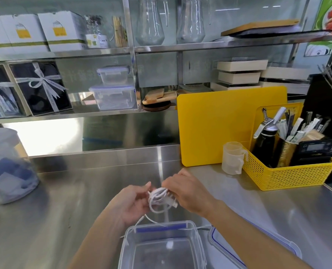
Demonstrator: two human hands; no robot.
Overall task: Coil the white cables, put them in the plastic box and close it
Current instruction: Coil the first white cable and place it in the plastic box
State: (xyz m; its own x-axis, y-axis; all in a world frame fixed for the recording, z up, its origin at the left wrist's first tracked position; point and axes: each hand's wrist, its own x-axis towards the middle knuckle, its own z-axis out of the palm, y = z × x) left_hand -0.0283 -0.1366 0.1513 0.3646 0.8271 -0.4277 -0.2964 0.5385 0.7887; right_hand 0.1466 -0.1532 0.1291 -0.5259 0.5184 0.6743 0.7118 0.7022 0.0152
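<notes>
A white cable (159, 199) is bunched into a small coil between both hands, above the steel counter. My left hand (131, 203) grips the coil from the left. My right hand (188, 193) pinches it from the right, near a white plug end. A loose tail of the cable runs down and lies over the far rim of the clear plastic box (126, 247), which stands open at the bottom centre. The box's lid (277, 243), clear with a blue seal, lies just right of it, partly under my right forearm.
A yellow basket (289, 175) of utensils, a plastic measuring cup (232, 158) and an upright yellow cutting board (219, 127) stand at the right. A large clear container (7, 167) sits at the left. Shelves with boxes and jugs rise behind the counter.
</notes>
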